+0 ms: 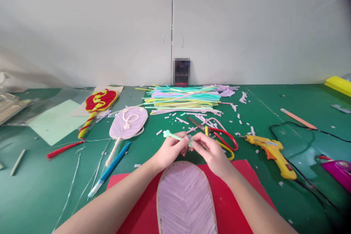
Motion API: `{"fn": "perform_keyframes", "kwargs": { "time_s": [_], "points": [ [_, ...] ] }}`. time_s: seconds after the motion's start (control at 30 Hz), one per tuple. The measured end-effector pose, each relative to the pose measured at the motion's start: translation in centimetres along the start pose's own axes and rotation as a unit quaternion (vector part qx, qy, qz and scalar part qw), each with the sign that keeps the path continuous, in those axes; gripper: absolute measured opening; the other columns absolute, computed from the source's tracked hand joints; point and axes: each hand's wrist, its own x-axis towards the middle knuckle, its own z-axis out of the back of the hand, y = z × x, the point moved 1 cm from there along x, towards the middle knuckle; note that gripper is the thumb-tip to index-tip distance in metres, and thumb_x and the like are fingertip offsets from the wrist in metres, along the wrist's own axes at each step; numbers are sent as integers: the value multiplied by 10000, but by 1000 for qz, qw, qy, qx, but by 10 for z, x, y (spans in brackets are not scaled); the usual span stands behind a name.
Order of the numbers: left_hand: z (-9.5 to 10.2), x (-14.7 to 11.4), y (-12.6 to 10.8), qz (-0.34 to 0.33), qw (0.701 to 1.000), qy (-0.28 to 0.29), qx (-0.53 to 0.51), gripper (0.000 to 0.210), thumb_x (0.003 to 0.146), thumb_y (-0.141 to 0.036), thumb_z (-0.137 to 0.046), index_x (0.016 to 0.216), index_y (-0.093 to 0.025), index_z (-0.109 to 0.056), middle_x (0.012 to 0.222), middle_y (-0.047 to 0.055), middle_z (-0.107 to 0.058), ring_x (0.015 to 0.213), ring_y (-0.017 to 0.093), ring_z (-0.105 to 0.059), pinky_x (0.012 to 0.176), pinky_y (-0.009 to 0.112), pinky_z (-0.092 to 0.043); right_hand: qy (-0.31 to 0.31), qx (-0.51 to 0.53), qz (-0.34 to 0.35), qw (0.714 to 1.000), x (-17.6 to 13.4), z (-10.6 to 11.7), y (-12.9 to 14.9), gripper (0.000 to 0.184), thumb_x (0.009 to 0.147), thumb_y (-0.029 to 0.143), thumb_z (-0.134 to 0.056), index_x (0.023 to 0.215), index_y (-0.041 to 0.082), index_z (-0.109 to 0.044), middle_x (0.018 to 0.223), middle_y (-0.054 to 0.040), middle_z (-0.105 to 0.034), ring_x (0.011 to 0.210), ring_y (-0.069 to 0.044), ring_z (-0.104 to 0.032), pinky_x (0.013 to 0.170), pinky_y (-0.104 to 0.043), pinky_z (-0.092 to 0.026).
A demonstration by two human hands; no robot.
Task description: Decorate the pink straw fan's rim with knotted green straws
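Mint-green chenille stem [173, 136], lobed at one end, sat in the left hand [171, 149], the nearer of the two, whose thumb and finger were pinched tight on it. The lobed end jutted out past the left side of that grip. It pointed left and slightly away from the body, and the long axis ran crosswise, dipping gently toward the fingertips at the right. There the right hand [211, 150] held a small pale-green piece [191, 142] in a narrow pinch; whether that was the same stem's tail could not be told. Nearer the body, a lilac-covered oval panel [186, 197] lay on a red sheet [244, 168], its length pointing away from the person. Beyond the hands lay scissors [196, 121] and, farther off, a pastel heap of stems [186, 100].
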Motion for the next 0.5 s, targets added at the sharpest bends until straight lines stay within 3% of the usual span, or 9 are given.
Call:
{"fn": "perform_keyframes", "kwargs": {
  "time_s": [0.23,0.5],
  "points": [
    [-1,0,-2,-24,994,-26,101,460,903,-439,-380,545,-158,-449,561,-21,-442,537,85,-421,550,220,-358,-36,-47,5,998,0,1,-3,154,881,309,-489,826,196,-578,804,-25,-631,773,-163,-591,749,-282,-459],
    [-2,1,-1,-33,992,-32,121,458,904,-430,-381,537,-162,-435,534,-34,-420,514,80,-404,530,215,-346,-69,-66,11,995,0,0,-5,148,881,298,-477,799,197,-547,762,-13,-604,752,-158,-586,731,-274,-453]
  ]
}}
